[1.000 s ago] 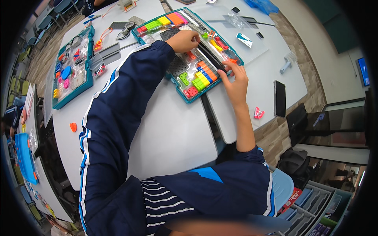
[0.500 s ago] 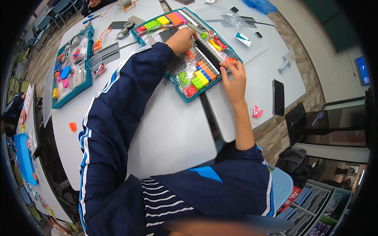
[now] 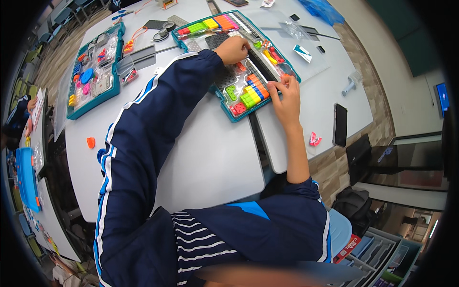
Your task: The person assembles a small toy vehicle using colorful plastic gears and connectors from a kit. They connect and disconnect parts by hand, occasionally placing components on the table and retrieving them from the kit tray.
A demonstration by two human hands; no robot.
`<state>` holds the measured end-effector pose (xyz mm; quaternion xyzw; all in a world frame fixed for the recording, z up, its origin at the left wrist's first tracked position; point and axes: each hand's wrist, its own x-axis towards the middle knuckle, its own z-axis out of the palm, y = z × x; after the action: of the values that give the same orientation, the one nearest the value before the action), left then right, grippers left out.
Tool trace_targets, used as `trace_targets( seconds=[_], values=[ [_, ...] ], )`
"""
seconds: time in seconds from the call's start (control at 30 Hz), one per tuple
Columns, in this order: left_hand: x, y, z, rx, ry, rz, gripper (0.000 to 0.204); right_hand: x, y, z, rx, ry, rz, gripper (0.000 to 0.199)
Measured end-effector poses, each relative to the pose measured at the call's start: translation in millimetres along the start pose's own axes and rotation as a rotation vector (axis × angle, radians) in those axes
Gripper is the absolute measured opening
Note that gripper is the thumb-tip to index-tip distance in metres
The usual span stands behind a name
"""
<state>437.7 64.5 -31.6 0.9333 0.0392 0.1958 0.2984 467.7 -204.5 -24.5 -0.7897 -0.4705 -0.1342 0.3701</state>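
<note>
A teal-edged case (image 3: 236, 118) of colourful plastic building parts lies before me, its sections filled with lime, orange, blue, pink and red pieces. My left hand (image 3: 233, 50) reaches over its middle, fingers bent and closed at the upper end of a row of long black beams (image 3: 262, 66). At the lower end of that row, my right hand (image 3: 288, 103) has its thumb and fingers drawn together, beside some orange pieces. Whatever lies between the fingertips of either hand is too small or hidden to make out. Green pieces (image 3: 231, 92) sit in the corner nearest me.
Another teal parts case (image 3: 93, 111) stands at the left, with a small clear box (image 3: 128, 71) beside it. A phone (image 3: 340, 125), a pink wrapper (image 3: 314, 139) and a pale-handled brush (image 3: 351, 83) lie right. An orange piece (image 3: 91, 142) rests near the left edge.
The whole view has shifted slightly, so the case appears farther right. My right hand's fingers have curled closer together at the end of the black beams. My left hand stays over the case's middle.
</note>
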Motion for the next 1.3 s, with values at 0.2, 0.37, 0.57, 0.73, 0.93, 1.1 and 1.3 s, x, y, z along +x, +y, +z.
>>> trace_targets(
  seconds=[0.2,0.37,0.57,0.73,0.93,1.1,1.3],
  values=[
    [-17.8,14.4,-41.4,-0.029,-0.041,-0.007,0.034,-2.7,11.2,7.0,-0.04,-0.036,-0.045,0.026],
    [-95.3,55.6,-168.9,0.306,0.092,-0.027,0.028,-3.0,26.9,13.7,-0.058,-0.057,-0.079,0.024],
    [-294.7,120.8,-320.8,0.227,0.283,-0.434,0.027,-0.5,36.3,14.5,-0.038,-0.082,-0.131,0.031],
    [-437.4,116.8,-292.7,0.212,0.3,-0.693,0.025,-0.3,35.8,16.6,-0.076,-0.029,-0.114,0.044],
    [-485.5,100.0,-195.1,0.208,0.418,-0.67,0.027,2.9,34.6,19.6,-0.047,0.01,-0.098,0.041],
    [-468.6,91.6,-162.1,0.454,0.449,-0.581,0.031,2.2,29.9,13.9,-0.107,0.028,-0.123,0.039],
    [-469.5,85.1,-155.5,0.373,0.535,-0.607,0.027,-2.1,-5.8,-1.4,-0.199,0.133,-0.153,0.03]
  ],
)
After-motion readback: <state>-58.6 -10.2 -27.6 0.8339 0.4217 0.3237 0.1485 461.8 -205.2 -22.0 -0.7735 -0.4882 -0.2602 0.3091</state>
